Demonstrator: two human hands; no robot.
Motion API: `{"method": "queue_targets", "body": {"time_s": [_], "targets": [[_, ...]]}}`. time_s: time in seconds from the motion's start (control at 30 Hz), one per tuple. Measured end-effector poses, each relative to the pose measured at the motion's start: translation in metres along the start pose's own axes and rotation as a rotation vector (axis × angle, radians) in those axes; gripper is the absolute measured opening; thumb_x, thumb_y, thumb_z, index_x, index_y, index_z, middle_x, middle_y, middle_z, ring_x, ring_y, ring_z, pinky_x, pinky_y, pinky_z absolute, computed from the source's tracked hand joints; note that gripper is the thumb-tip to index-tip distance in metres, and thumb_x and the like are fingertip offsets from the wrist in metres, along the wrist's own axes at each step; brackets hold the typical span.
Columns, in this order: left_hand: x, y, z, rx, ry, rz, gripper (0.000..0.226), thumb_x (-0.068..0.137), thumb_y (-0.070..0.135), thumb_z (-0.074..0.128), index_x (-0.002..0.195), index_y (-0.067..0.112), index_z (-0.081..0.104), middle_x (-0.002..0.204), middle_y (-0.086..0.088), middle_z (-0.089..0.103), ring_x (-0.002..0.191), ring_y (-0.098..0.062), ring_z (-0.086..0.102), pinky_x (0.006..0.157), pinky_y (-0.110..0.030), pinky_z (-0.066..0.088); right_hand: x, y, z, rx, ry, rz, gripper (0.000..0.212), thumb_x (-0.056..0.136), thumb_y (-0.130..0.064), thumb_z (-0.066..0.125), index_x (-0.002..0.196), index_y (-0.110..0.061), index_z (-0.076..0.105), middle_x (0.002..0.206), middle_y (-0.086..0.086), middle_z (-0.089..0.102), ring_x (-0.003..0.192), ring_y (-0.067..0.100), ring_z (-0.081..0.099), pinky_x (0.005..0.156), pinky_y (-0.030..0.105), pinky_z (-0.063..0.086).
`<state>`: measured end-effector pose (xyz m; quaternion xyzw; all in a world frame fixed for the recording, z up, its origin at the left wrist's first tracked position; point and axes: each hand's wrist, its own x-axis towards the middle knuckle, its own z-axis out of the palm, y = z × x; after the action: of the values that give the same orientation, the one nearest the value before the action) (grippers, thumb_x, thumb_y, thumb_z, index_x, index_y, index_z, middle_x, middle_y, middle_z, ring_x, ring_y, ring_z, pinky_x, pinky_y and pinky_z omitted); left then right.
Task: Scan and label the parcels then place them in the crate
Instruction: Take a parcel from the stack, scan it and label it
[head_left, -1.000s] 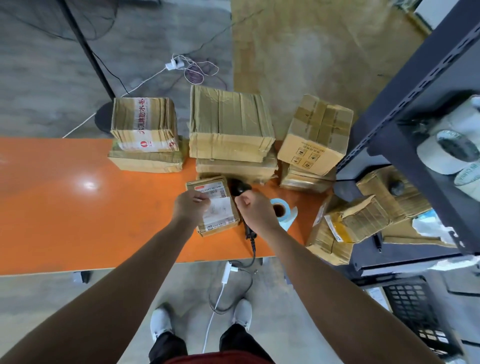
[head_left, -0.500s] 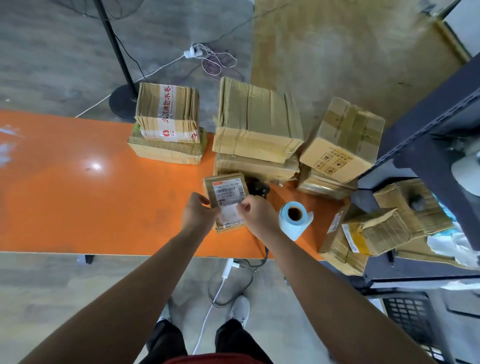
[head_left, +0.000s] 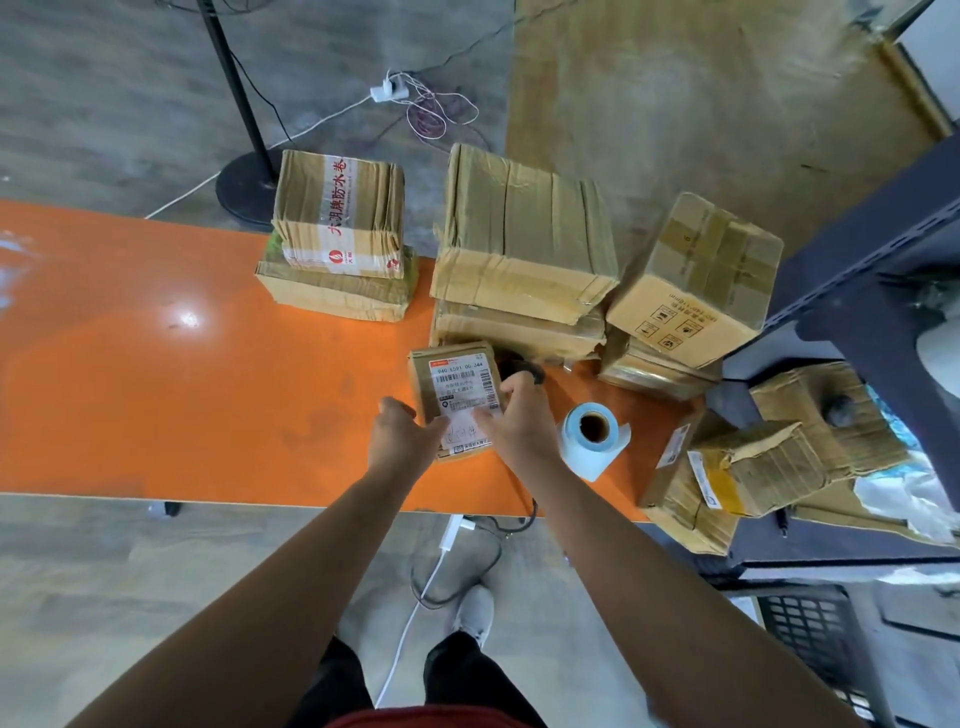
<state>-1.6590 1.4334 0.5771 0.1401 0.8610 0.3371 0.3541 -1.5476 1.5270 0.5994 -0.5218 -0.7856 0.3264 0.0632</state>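
Nearest, at the lower right corner, a dark slotted crate (head_left: 810, 639) on the floor, what lies inside not visible. Above it, both forearms reaching onto the orange table (head_left: 156, 374). Left hand (head_left: 400, 441) cupped against the near left corner of a small parcel (head_left: 457, 400), fingers bent around its edge; right hand (head_left: 519, 421) laid over the near right part of the white shipping label (head_left: 462, 395), fingers curled and pressing down, apparently smoothing it rather than lifting. Parcel lying flat on the table, label up, printed barcode and some handwriting in view. Just beyond the right hand, a black handheld scanner (head_left: 524, 370), mostly hidden, its cable trailing off the table's near edge. Just right of the hand, a roll of blank labels (head_left: 592, 436) on its side. Farther right, several battered boxes (head_left: 769, 457) crowded on a dark shelf unit (head_left: 857, 249). Beyond the parcel, three stacks of taped cartons: a left stack (head_left: 337, 234) with red lettering, a middle stack (head_left: 524, 239), a right stack (head_left: 691, 280) with a tilted top box. By judgement, only partway through: this parcel labelled and probably scanned, not yet in the crate; the stacked cartons showing no white label on visible faces, so likely all left to do.
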Motion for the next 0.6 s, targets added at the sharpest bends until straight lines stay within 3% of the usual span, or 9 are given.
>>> {"method": "queue_targets", "body": {"time_s": [0.1, 0.2, 0.27, 0.4, 0.5, 0.6], "targets": [[0.001, 0.001, 0.005, -0.049, -0.063, -0.08, 0.044, 0.083, 0.047, 0.066, 0.101, 0.012, 0.045, 0.092, -0.007, 0.063, 0.068, -0.022, 0.06, 0.048, -0.026, 0.04, 0.004, -0.005, -0.001, 0.018, -0.014, 0.1, 0.055, 0.081, -0.046, 0.076, 0.118, -0.02, 0.044, 0.107, 0.0, 0.045, 0.089, 0.018, 0.056, 0.068, 0.033, 0.053], [0.002, 0.002, 0.008, -0.048, -0.064, -0.097, 0.047, 0.084, 0.048, 0.065, 0.104, 0.01, 0.047, 0.091, -0.007, 0.063, 0.063, -0.018, 0.058, 0.044, -0.024, 0.037, 0.01, -0.008, 0.005, -0.03, -0.022, 0.149, 0.058, 0.079, -0.049, 0.077, 0.117, -0.02, 0.043, 0.105, 0.0, 0.047, 0.089, 0.018, 0.055, 0.065, 0.031, 0.044], [0.003, 0.003, 0.008, -0.064, -0.06, -0.115, 0.045, 0.085, 0.047, 0.065, 0.104, 0.01, 0.046, 0.092, -0.008, 0.062, 0.066, -0.019, 0.059, 0.046, -0.028, 0.043, 0.014, -0.007, 0.006, -0.015, -0.038, 0.157, 0.059, 0.078, -0.048, 0.078, 0.116, -0.02, 0.043, 0.107, 0.002, 0.051, 0.092, 0.02, 0.058, 0.066, 0.032, 0.047], [0.003, -0.003, 0.002, -0.178, -0.122, -0.063, 0.04, 0.086, 0.041, 0.069, 0.101, 0.01, 0.049, 0.096, -0.008, 0.063, 0.079, -0.021, 0.062, 0.072, -0.045, 0.059, 0.02, 0.011, -0.006, 0.134, -0.186, 0.116, 0.053, 0.084, -0.039, 0.074, 0.123, -0.019, 0.046, 0.114, 0.001, 0.063, 0.082, 0.01, 0.063, 0.06, 0.023, 0.05], [-0.004, -0.013, 0.0, -0.194, -0.15, 0.003, 0.041, 0.081, 0.029, 0.078, 0.104, 0.012, 0.049, 0.1, -0.004, 0.062, 0.09, -0.027, 0.064, 0.08, -0.051, 0.056, 0.019, 0.026, -0.011, 0.128, -0.297, 0.078, 0.07, 0.081, -0.036, 0.078, 0.137, -0.017, 0.042, 0.126, 0.003, 0.055, 0.099, 0.017, 0.061, 0.078, 0.032, 0.053], [-0.006, -0.012, 0.0, -0.15, -0.108, 0.043, 0.041, 0.081, 0.024, 0.079, 0.106, 0.011, 0.049, 0.108, -0.007, 0.061, 0.095, -0.031, 0.063, 0.085, -0.051, 0.054, 0.02, 0.029, -0.007, 0.081, -0.275, 0.01, 0.068, 0.08, -0.038, 0.076, 0.137, -0.018, 0.044, 0.124, 0.003, 0.051, 0.093, 0.012, 0.056, 0.062, 0.021, 0.041]]}}
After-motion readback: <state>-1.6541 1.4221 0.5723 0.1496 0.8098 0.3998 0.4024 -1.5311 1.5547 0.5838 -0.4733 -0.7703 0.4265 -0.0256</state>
